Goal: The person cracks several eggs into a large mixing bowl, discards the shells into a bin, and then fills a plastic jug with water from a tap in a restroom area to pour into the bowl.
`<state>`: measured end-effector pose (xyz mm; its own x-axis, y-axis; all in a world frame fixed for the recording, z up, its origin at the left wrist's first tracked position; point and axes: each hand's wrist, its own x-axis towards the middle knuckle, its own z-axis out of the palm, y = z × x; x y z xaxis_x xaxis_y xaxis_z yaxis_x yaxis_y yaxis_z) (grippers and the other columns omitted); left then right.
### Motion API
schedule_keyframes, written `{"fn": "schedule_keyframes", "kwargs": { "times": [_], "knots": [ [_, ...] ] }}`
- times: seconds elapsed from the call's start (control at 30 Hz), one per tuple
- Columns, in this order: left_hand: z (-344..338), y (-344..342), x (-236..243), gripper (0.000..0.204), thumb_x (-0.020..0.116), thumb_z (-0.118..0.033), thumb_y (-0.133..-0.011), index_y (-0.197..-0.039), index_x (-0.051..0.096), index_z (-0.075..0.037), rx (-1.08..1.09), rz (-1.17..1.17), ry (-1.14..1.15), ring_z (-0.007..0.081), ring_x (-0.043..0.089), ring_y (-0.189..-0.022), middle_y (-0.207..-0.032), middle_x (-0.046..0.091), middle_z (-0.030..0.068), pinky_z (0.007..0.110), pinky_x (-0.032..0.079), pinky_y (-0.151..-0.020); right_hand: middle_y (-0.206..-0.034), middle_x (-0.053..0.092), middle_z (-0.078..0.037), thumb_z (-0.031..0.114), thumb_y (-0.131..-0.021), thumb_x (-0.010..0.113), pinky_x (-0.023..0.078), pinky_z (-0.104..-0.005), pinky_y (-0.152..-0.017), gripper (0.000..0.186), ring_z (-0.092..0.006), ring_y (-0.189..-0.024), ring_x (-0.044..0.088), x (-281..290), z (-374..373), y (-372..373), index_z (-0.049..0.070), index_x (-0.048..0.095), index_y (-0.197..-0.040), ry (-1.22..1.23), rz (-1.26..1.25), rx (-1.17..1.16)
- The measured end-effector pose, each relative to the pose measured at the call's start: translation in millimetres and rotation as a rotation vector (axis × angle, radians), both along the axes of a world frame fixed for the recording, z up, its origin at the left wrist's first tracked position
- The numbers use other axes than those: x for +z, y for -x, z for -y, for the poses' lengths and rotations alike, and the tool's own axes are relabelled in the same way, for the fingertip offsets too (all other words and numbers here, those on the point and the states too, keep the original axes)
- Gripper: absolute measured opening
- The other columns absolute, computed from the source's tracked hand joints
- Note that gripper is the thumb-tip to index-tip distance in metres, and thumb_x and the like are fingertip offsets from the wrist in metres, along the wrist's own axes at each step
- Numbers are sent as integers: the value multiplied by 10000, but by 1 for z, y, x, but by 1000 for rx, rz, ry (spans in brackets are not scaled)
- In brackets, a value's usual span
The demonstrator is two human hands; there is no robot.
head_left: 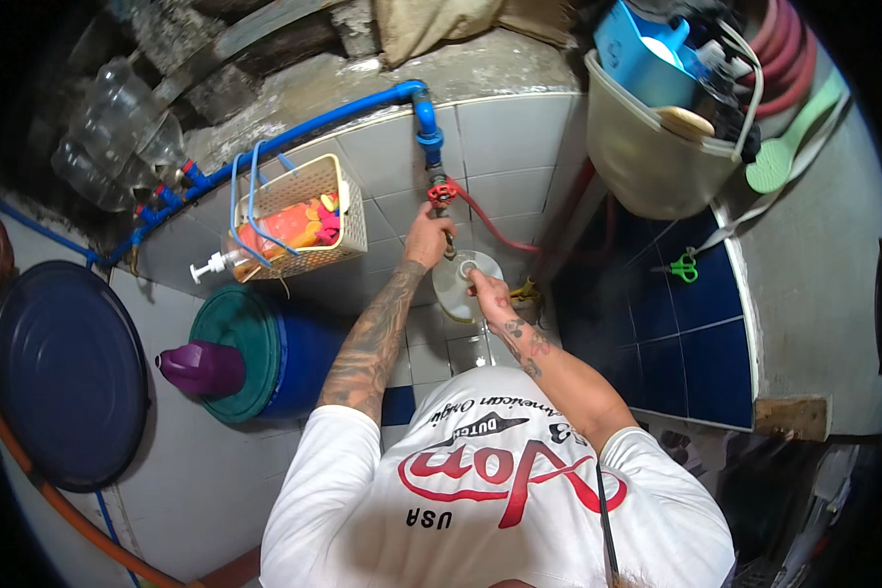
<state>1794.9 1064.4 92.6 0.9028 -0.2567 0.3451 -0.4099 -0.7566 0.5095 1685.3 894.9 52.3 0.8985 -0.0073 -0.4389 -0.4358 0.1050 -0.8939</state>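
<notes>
Just under the red valve handle, my left hand is closed around the metal tap at the foot of the blue pipe. Below the spout is a translucent white jug with a round neck. My right hand grips it near that neck, its fingers partly out of sight. From the valve a thin red hose curves off to the right.
A plastic basket with bottles hangs left of the tap. Below stands a blue drum, its green lid bearing a purple dipper. At right hang a loaded pale bucket and green scissors.
</notes>
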Motion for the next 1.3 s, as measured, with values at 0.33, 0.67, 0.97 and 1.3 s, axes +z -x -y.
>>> {"fn": "schedule_keyframes", "kwargs": {
  "times": [0.33, 0.67, 0.97, 1.3],
  "knots": [
    [0, 3, 34, 249, 620, -168, -843, -1046, 708, -54, -68, -266, -163, 394, 662, -974, -1066, 708, 179, 483, 513, -882, -766, 635, -64, 505, -825, 646, 427, -290, -732, 504, -179, -754, 568, 10, 5, 11, 7, 664, -748, 32, 9, 68],
    [16, -8, -9, 351, 608, -170, -889, -1132, 629, 83, 34, 50, 138, 307, 675, -916, -1012, 690, 248, 432, 514, -807, -900, 722, -106, 551, -858, 611, 505, -315, -796, 575, -198, -857, 661, 7, 34, 66, 6, 752, -974, 56, -11, -52],
    [7, -34, 18, 285, 569, -181, -970, -1124, 620, 53, -449, -184, -537, 462, 641, -932, -958, 687, 260, 502, 482, -824, -905, 684, -65, 470, -875, 647, 460, -281, -790, 511, -153, -875, 605, 33, 73, 222, -10, 742, -1025, -26, -65, -489],
    [5, 51, -2, 471, 577, -181, -983, -1385, 482, 46, -444, 372, -164, 425, 506, -1205, -1315, 515, 261, 490, 410, -1032, -810, 682, -80, 431, -878, 673, 474, -300, -677, 476, -135, -740, 598, 31, 119, 428, -40, 718, -934, 108, -101, -997]
  ]
}}
